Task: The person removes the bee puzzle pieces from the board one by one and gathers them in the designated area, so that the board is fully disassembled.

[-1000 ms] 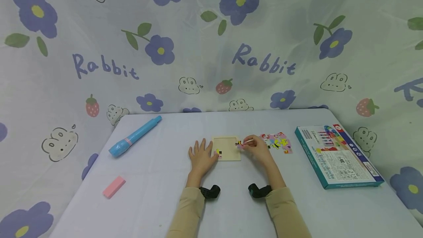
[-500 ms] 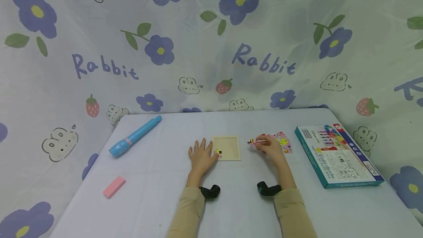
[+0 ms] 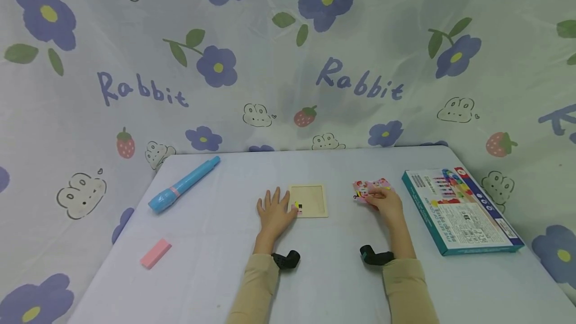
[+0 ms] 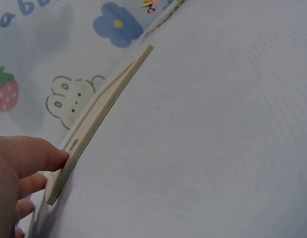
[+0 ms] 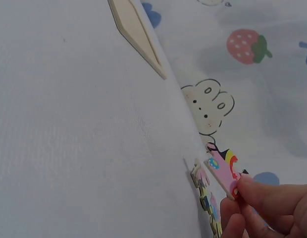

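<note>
My left hand [image 3: 274, 216] lies on the table with fingers spread. Its thumb rests on the lower left corner of a shallow wooden puzzle tray [image 3: 317, 201], beside a small puzzle piece [image 3: 299, 207] lying in that corner. In the left wrist view the thumb touches the tray's edge [image 4: 101, 116]. My right hand [image 3: 388, 205] pinches a pink puzzle piece [image 5: 223, 168] with a bee-like print between thumb and fingers. The held piece is tilted just over other pink puzzle pieces [image 3: 380, 182], which the hand partly covers in the head view.
A blue microphone-shaped toy [image 3: 182, 185] lies at the back left, with a pink block [image 3: 155, 253] nearer the front. To the right lies a flat teal-edged box [image 3: 463, 211]. A patterned curtain [image 3: 270, 64] hangs behind the table's back edge.
My right hand has moved right, from the tray's right edge to the loose pieces, still pinching the puzzle piece. The left hand and the tray have stayed in place.
</note>
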Available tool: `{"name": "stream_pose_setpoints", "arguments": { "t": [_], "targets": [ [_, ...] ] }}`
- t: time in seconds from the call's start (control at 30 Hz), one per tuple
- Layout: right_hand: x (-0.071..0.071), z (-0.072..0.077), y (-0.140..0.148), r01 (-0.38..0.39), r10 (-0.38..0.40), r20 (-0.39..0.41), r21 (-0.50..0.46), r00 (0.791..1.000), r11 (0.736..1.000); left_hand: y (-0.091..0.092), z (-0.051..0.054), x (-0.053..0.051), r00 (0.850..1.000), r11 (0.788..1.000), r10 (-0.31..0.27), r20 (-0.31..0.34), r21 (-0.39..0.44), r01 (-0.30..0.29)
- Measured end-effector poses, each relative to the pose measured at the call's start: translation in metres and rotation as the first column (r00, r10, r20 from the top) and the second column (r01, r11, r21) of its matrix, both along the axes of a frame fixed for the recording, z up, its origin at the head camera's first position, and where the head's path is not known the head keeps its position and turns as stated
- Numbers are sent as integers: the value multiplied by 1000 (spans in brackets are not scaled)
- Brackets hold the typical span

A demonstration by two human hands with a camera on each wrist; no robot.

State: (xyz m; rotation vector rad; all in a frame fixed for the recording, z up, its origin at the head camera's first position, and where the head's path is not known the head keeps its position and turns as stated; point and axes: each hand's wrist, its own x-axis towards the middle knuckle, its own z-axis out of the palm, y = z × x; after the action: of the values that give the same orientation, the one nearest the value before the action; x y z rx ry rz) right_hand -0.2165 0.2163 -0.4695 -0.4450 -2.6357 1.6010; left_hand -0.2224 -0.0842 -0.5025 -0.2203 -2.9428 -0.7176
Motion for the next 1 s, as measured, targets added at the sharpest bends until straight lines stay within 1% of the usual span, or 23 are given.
{"name": "stream_pose_setpoints", "arguments": {
  "t": [0.1, 0.3, 0.43, 0.73, 0.87, 1.0],
  "targets": [
    [2, 1, 4, 27, -27, 19, 30, 999, 999, 0, 0, 0, 1000, 1000, 3, -7, -4, -3],
    [5, -1, 15, 89, -90, 62, 20, 994, 996, 1, 0, -1, 1000, 1000, 4, -7, -14, -5],
    [8, -1, 19, 154, -154, 96, 8, 983, 988, 0, -1, -1, 1000, 1000, 3, -6, -10, -3],
    [13, -2, 22, 235, -238, 96, 47, 966, 971, 0, 0, 0, 1000, 1000, -1, -9, -3, 1],
    [12, -3, 22, 266, -269, 97, 46, 958, 963, 0, 0, 0, 1000, 1000, 2, -5, -4, -2],
    [11, -5, 22, 278, -283, 82, 72, 955, 958, 1, 1, 0, 1000, 1000, 5, -6, -2, -5]
  ]
}}
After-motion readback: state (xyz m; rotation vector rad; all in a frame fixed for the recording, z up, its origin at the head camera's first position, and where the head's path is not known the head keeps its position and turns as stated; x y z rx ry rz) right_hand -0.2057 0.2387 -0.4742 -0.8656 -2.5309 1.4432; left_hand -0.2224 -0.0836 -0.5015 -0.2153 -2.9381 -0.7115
